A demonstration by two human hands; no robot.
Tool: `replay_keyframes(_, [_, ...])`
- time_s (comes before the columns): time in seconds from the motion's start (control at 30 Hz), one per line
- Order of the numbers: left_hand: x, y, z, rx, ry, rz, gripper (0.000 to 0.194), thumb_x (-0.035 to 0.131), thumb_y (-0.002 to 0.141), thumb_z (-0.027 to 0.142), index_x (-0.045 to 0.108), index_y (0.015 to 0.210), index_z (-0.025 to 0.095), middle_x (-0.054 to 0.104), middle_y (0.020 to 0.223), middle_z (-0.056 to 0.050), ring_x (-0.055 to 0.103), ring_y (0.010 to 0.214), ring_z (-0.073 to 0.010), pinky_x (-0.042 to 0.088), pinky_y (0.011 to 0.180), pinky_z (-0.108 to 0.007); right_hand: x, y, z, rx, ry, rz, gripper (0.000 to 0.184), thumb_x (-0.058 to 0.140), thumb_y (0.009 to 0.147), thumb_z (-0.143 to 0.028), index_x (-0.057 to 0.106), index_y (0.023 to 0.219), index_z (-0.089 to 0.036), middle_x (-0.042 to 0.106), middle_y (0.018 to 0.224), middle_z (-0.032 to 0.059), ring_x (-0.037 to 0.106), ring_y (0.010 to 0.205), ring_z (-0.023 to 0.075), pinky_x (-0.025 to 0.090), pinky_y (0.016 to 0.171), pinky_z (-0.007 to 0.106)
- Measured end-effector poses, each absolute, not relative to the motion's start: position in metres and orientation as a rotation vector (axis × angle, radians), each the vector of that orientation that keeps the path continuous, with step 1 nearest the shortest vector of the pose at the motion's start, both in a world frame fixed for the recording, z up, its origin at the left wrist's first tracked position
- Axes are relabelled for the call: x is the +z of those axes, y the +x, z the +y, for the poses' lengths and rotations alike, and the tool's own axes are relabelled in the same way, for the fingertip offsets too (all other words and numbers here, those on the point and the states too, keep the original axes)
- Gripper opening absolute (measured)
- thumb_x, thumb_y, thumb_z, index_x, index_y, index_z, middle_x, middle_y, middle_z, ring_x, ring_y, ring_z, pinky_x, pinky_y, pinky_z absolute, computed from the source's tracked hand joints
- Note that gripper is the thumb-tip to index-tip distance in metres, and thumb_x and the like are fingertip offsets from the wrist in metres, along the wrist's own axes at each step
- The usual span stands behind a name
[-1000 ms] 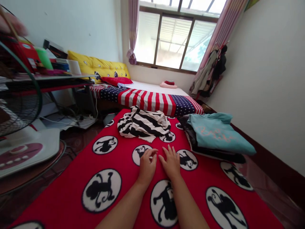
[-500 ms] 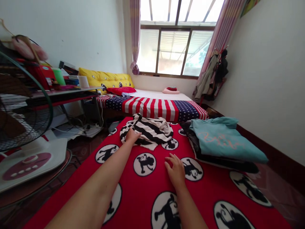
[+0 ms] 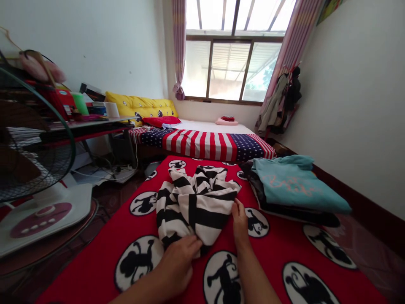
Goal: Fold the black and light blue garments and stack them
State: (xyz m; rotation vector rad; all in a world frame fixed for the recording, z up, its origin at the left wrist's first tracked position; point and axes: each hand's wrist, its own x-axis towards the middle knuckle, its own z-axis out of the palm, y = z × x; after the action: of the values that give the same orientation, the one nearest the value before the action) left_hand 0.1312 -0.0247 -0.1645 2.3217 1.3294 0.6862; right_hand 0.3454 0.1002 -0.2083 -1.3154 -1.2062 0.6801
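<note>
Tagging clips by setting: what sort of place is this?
Probably a home bedroom: a bed with a stars-and-stripes cover, a pile of folded clothes, and garments hanging beside the window.

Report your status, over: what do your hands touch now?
Left hand on black-and-white striped garment; right hand at its edge. Garment on red monkey-print blanket. Teal shirt pile at right.

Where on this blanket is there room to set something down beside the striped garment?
The red monkey-print blanket has open room below the folded teal shirt, right of the right hand, and a strip left of the striped garment. It is crowded where the left hand presses the garment, and between the garment and the shirt.
</note>
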Motion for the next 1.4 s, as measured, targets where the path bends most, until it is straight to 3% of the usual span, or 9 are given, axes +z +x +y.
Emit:
replay_keyframes(0.13, [-0.127,0.135,-0.046,0.688,2.241,1.217,0.041,0.048,0.073,0.007,0.072,0.099,0.029,0.068,0.100,-0.004,0.064,0.087,-0.0177,0.050,0.079,-0.026,-0.212,0.344,0.101,0.682,-1.388,-1.339,0.084,0.062,0.071,-0.061,0.044,0.138,-0.013,0.061,0.127,0.0171,0.063,0.107,0.0309,0.049,0.090,0.041])
replay_keyframes(0.2, [-0.109,0.134,-0.028,0.907,2.276,1.273,0.037,0.047,0.082,0.013,0.069,0.108,0.028,0.067,0.106,-0.004,0.062,0.096,-0.0182,0.048,0.087,-0.028,-0.214,0.344,0.102,0.661,-1.398,-1.358,0.084,0.064,0.069,-0.059,0.045,0.137,-0.013,0.063,0.124,0.0168,0.064,0.104,0.0313,0.050,0.089,0.042])
replay_keyframes(0.33, [-0.112,0.133,0.034,1.172,2.403,1.658,0.062,0.062,0.080,0.028,0.045,0.139,0.025,0.052,0.134,-0.010,0.043,0.127,-0.0292,0.030,0.109,-0.047,-0.216,0.345,0.102,0.652,-1.355,-1.352,0.068,0.058,0.075,-0.058,0.054,0.129,-0.017,0.068,0.116,0.0131,0.065,0.103,0.0302,0.051,0.089,0.042])
replay_keyframes(0.4, [-0.131,0.134,0.059,1.019,2.347,1.819,0.074,0.071,0.071,0.040,0.045,0.137,0.021,0.054,0.128,-0.013,0.044,0.124,-0.0332,0.035,0.104,-0.049,-0.216,0.345,0.101,0.670,-1.319,-1.300,0.066,0.055,0.077,-0.058,0.053,0.128,-0.016,0.067,0.117,0.0138,0.065,0.104,0.0292,0.051,0.090,0.041])
replay_keyframes(0.47, [-0.152,0.137,0.071,0.940,2.307,1.904,0.063,0.069,0.073,0.046,0.054,0.127,0.018,0.058,0.117,-0.012,0.050,0.114,-0.0319,0.040,0.096,-0.046,-0.213,0.345,0.100,0.701,-1.280,-1.233,0.069,0.054,0.078,-0.059,0.050,0.130,-0.013,0.065,0.120,0.0164,0.064,0.106,0.0283,0.050,0.092,0.040])
replay_keyframes(0.6, [-0.171,0.143,0.056,1.031,2.371,1.969,0.028,0.057,0.084,0.039,0.062,0.102,0.019,0.060,0.100,-0.008,0.052,0.101,-0.0272,0.041,0.089,-0.040,-0.208,0.344,0.098,0.707,-1.282,-1.164,0.080,0.054,0.078,-0.061,0.042,0.137,-0.008,0.060,0.126,0.0206,0.061,0.111,0.0289,0.048,0.093,0.038])
replay_keyframes(0.73, [-0.170,0.147,0.027,1.012,2.428,1.946,0.012,0.056,0.080,0.028,0.060,0.088,0.019,0.061,0.087,-0.007,0.055,0.090,-0.0252,0.041,0.080,-0.036,-0.205,0.342,0.093,0.707,-1.268,-1.155,0.086,0.050,0.081,-0.062,0.030,0.145,-0.009,0.054,0.134,0.0195,0.058,0.116,0.0277,0.046,0.095,0.038])
replay_keyframes(0.97, [-0.177,0.156,0.002,0.937,2.344,2.033,0.014,0.057,0.073,0.029,0.058,0.083,0.020,0.064,0.080,-0.005,0.059,0.083,-0.0252,0.040,0.074,-0.035,-0.205,0.335,0.073,0.784,-1.215,-1.243,0.070,0.057,0.077,-0.062,0.057,0.124,-0.011,0.063,0.123,0.0172,0.057,0.117,0.0295,0.044,0.099,0.040])
replay_keyframes(1.4, [-0.176,0.158,-0.002,1.030,2.286,2.079,0.012,0.059,0.071,0.030,0.057,0.079,0.021,0.062,0.078,-0.004,0.059,0.082,-0.0241,0.039,0.073,-0.034,-0.211,0.336,0.068,0.804,-1.115,-1.144,0.051,0.067,0.071,-0.048,0.063,0.108,-0.014,0.069,0.108,0.0135,0.063,0.105,0.0287,0.046,0.097,0.045])
